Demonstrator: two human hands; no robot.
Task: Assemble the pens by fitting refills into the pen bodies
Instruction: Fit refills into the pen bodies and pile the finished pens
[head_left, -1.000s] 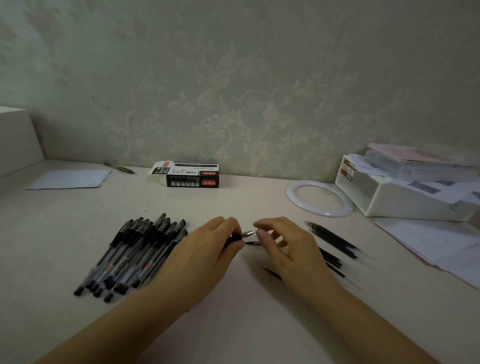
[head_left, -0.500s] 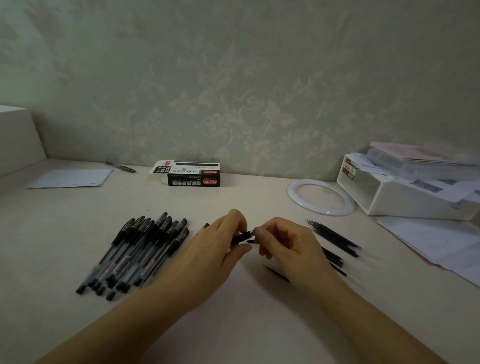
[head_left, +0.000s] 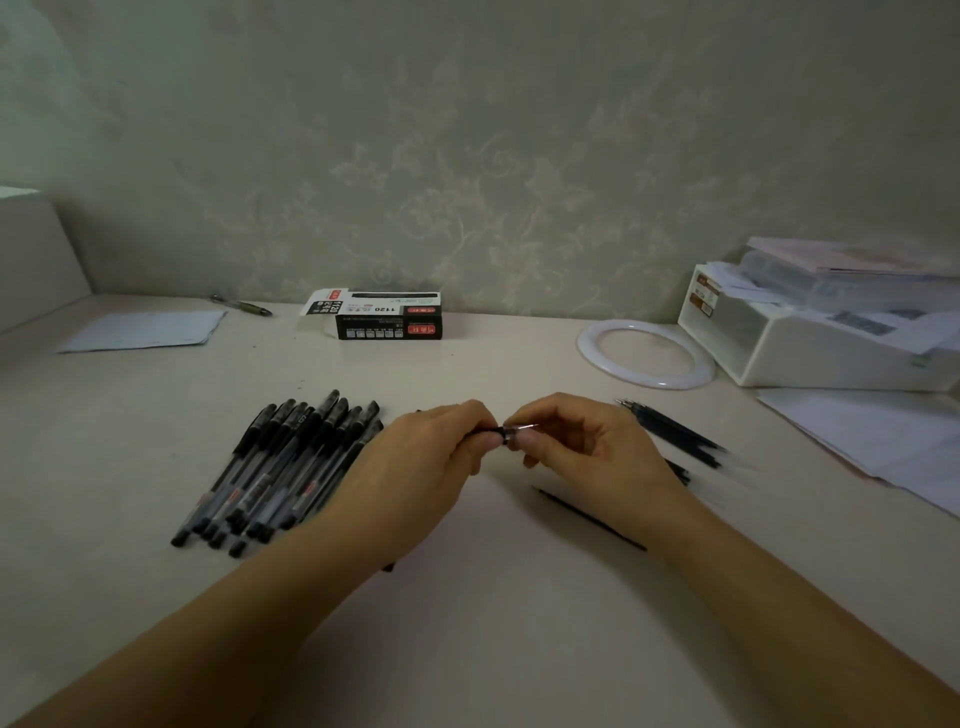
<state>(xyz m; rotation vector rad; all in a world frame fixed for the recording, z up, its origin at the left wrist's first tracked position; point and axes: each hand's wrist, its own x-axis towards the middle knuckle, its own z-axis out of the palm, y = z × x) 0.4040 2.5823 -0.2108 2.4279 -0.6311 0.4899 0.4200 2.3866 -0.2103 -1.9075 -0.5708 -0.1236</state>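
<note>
Putting the tip on my pen

My left hand (head_left: 415, 467) grips the pen (head_left: 488, 430) mid-table; my right hand (head_left: 587, 452) now pinches its tip (head_left: 519, 431), hands closer than before. Nearly done.

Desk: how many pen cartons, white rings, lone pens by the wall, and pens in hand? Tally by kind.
Pen carton: 1
White ring: 1
Lone pen by wall: 1
Held pen: 1
Total: 4
</note>
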